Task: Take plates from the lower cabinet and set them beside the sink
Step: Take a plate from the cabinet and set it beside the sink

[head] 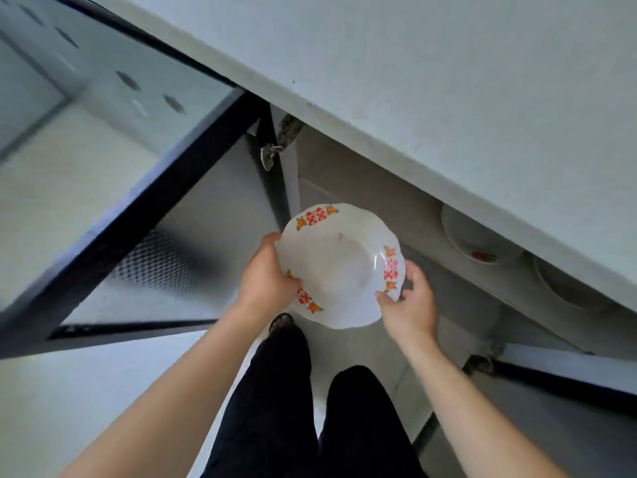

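Note:
A white scalloped plate with red characters and orange flowers on its rim is held in front of the open lower cabinet. My left hand grips its left edge and my right hand grips its right edge. Inside the cabinet, under the countertop overhang, another white plate with a red mark lies on the shelf, and a further white plate sits to its right, partly hidden by the counter.
The pale countertop runs diagonally overhead. The dark-framed glass cabinet door stands swung open on the left, its hinge near the counter edge. A second dark-framed door is at the right. My legs in dark trousers stand below.

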